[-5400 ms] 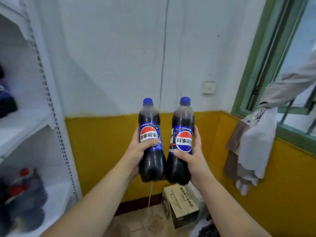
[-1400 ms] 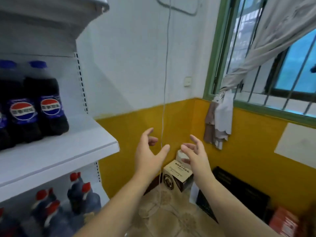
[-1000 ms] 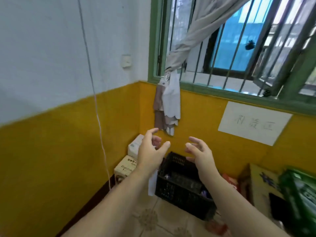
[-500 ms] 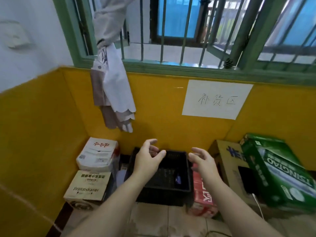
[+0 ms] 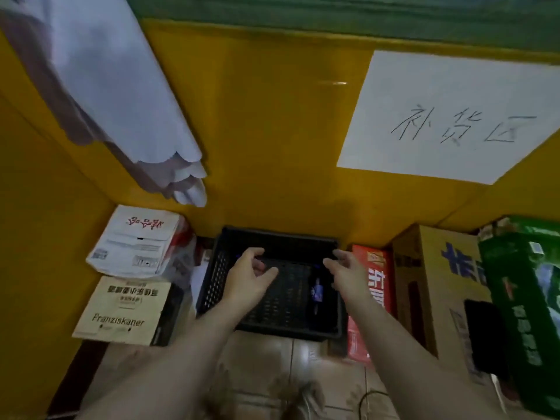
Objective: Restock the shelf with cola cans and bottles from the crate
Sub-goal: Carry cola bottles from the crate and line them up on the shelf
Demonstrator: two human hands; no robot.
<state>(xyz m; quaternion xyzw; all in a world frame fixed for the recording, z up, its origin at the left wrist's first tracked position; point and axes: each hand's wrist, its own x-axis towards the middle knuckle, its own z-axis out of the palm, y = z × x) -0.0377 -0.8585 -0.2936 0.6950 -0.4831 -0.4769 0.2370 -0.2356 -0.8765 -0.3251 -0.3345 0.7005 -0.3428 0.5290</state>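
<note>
Closest to me, my two forearms run out over the tiled floor toward the corner. My left hand hangs over the left half of the black crate, fingers loosely curved and spread wide, holding nothing. My right hand hovers over the crate's right edge, likewise wide and empty.

Down inside, along the right wall, I make out one dark shape with a blue label, probably a cola bottle, though the blur and gloom keep me from being sure. I see no cans. It lies nearer my right hand, so I would drop that hand straight down beside the wall, wrap it round the body, and lift clear of the rim before turning. The left hand has nothing obvious to take; I would check the dim left corner first.

A red carton stands just beside the crate's right side, and a tan beer box sits near its left. A paper sign hangs on the yellow wall beyond.
</note>
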